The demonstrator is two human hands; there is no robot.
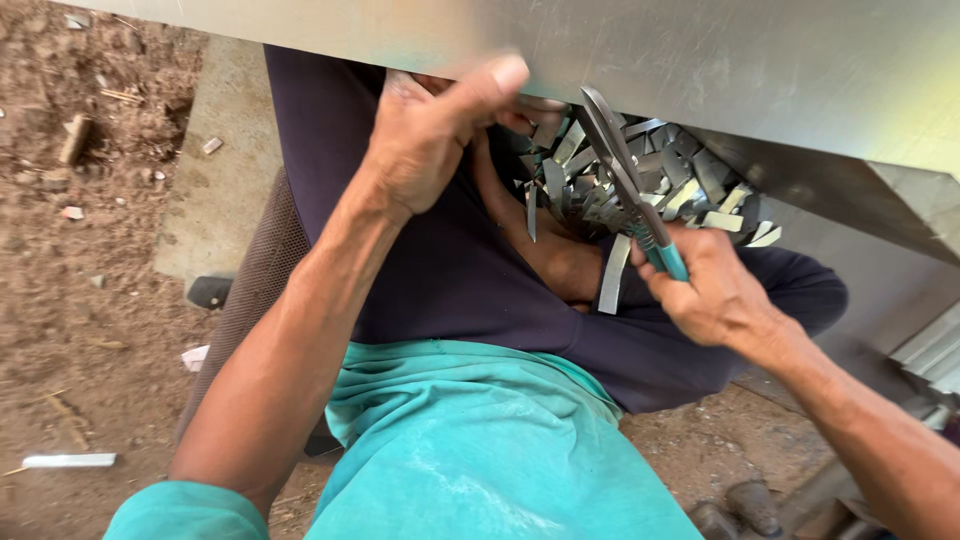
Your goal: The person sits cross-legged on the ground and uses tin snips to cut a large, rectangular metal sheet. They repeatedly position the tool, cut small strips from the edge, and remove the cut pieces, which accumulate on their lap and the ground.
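Sheet metal point(760, 70) spans the top of the view, its lower edge over the person's lap. At left, the left hand point(440, 135) is closed on that edge, thumb pressed on the face; keep this grip firm to steady the panel. In the middle, cut metal strips point(640, 180) pile on the lap. At right, the right hand point(715, 290) grips the teal-handled tin snips point(625, 175), blades at the edge; keep fingers away from the sharp offcuts.

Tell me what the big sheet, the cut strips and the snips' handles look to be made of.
Sheet: thin metal, likely galvanised steel or aluminium; dull grey sheen. Strips: same metal; bright, sharp-cut edges. Snips: steel blades, with teal handles that look plastic- or rubber-coated, gripped by the right hand.
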